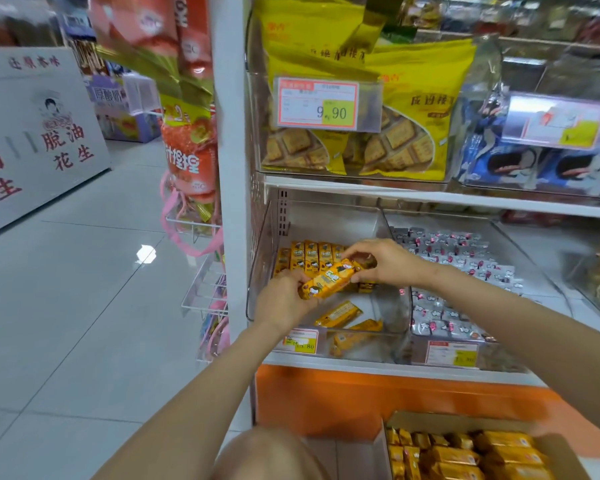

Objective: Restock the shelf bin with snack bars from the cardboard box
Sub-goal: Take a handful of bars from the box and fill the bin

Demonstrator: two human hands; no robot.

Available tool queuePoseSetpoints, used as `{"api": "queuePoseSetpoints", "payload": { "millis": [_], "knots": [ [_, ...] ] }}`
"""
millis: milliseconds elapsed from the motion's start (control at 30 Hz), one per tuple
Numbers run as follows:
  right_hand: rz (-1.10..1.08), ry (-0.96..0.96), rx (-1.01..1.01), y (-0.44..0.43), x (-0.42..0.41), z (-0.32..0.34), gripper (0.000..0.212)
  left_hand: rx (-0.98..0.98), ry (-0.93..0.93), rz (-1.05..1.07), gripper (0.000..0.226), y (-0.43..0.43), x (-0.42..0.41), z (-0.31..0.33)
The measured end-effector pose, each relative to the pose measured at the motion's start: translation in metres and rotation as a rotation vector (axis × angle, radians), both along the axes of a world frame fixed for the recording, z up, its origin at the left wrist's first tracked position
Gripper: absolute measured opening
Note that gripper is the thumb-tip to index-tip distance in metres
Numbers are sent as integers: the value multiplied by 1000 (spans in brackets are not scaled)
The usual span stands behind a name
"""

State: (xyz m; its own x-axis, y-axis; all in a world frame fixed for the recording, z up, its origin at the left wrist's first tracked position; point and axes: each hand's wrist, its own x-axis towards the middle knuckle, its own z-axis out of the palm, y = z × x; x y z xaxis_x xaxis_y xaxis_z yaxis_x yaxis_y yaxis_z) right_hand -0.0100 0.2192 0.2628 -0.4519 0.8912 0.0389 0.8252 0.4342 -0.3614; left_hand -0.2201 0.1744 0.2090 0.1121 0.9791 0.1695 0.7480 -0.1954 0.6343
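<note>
Orange-yellow snack bars [329,279] are held as a small bundle over the clear shelf bin [257,271]. My left hand [282,299] grips the bundle's near end from below. My right hand [385,259] pinches its far end from above. A row of the same bars [309,255] stands upright at the back of the bin. Two or three loose bars [340,314] lie flat on the bin floor near its front. The cardboard box [548,448] sits on the floor at the lower right, holding several more bars [465,455].
A neighbouring bin [416,306] to the right holds grey-and-pink wrapped snacks. Yellow biscuit bags [406,133] fill the shelf above. Wire racks with hanging packets [205,292] jut out left of the shelf post. My knee [267,455] is at the bottom. Tiled aisle floor stretches left.
</note>
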Motion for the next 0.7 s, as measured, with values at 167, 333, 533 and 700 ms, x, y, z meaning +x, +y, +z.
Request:
{"api": "queuePoseSetpoints", "payload": {
  "millis": [167, 333, 533, 700],
  "knots": [
    [60, -38, 17, 7, 0, -4, 44, 22, 22, 32, 33, -2, 1, -1],
    [103, -90, 69, 21, -18, -7, 45, 28, 22, 126, 33, -3, 2, -3],
    [106, -71, 85, 59, -42, -4, 41, -175, -2, 153, 65, -11, -7, -5],
    [45, 18, 166, 99, -72, -8, 33, -91, 42, 59, 39, -31, -16, 4]
  ]
}}
